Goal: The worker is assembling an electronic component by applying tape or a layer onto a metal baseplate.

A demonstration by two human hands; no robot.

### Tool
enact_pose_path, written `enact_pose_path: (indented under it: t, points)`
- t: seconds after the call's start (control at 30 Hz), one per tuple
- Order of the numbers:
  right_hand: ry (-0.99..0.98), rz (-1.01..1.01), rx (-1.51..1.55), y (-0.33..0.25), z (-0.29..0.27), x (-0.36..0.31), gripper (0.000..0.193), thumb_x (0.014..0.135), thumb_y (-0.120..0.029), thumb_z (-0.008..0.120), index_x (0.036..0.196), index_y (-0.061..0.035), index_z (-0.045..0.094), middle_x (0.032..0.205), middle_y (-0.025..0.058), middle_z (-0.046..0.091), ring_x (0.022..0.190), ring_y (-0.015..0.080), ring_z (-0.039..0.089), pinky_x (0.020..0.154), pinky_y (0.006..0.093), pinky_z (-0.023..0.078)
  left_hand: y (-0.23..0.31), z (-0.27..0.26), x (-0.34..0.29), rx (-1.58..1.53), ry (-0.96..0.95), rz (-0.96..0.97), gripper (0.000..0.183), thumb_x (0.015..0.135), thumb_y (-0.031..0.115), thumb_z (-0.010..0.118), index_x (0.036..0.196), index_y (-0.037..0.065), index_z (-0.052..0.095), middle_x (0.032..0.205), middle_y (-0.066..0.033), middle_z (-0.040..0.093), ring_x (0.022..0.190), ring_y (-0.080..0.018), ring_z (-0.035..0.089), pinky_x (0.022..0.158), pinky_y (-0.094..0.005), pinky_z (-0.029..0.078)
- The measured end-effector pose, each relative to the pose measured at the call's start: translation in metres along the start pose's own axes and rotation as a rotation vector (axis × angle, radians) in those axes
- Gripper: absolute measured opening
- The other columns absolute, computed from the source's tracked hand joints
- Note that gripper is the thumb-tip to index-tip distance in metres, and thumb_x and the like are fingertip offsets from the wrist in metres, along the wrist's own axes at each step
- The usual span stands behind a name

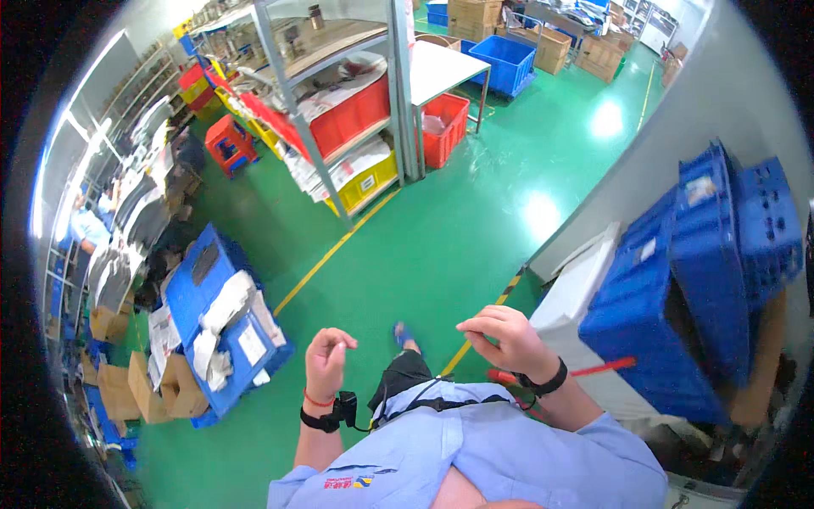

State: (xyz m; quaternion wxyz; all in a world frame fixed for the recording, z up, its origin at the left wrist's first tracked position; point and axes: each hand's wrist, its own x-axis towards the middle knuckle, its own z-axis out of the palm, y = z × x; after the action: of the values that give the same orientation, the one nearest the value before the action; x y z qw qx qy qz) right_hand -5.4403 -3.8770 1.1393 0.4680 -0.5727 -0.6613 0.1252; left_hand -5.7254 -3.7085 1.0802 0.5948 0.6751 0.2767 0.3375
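My left hand (327,360) is raised in front of my body, its fingers loosely bent and nothing visible in them. A red cord and a black band with a small black device (346,407) circle that wrist. Over to the right, my right hand (505,336) is held up with curved fingers and the thumb apart, empty as far as it shows. A black band (553,378) is on the right wrist. Beyond that wrist runs a red bar (604,367), partly hidden by my arm. One foot in a blue shoe (401,332) steps on the green floor.
Blue crates (644,293) are stacked close on my right beside a grey wall. At left lie a blue container (191,288) with white cloths and several cardboard boxes (119,392). Ahead stand a metal shelf (339,148) with red and yellow bins and a white table (445,69).
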Motion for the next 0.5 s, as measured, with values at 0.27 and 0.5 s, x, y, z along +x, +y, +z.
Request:
enact_pose_path:
  t: [0.27, 0.5]
  points:
    - [0.116, 0.188, -0.194, 0.177, -0.081, 0.157, 0.014, 0.077, 0.0, 0.066, 0.091, -0.0034, 0.067, 0.076, 0.0111, 0.064, 0.069, 0.0273, 0.062, 0.06, 0.0354, 0.049, -0.011, 0.037, 0.331, -0.316, -0.019, -0.01, 0.006, 0.089, 0.002, 0.045, 0.086, 0.003, 0.05, 0.083, -0.0079, 0.058, 0.081, -0.0163, 0.055, 0.08, -0.0308, 0.045]
    - [0.512, 0.605, -0.33, 0.297, -0.198, 0.202, 0.011, 0.081, -0.001, 0.065, 0.092, -0.0006, 0.067, 0.074, 0.0122, 0.062, 0.067, 0.0263, 0.061, 0.061, 0.0339, 0.049, -0.001, 0.191, 0.615, -0.082, -0.766, 0.152, 0.011, 0.089, -0.001, 0.049, 0.087, 0.001, 0.06, 0.085, -0.0062, 0.062, 0.082, -0.0154, 0.06, 0.075, -0.0279, 0.047]
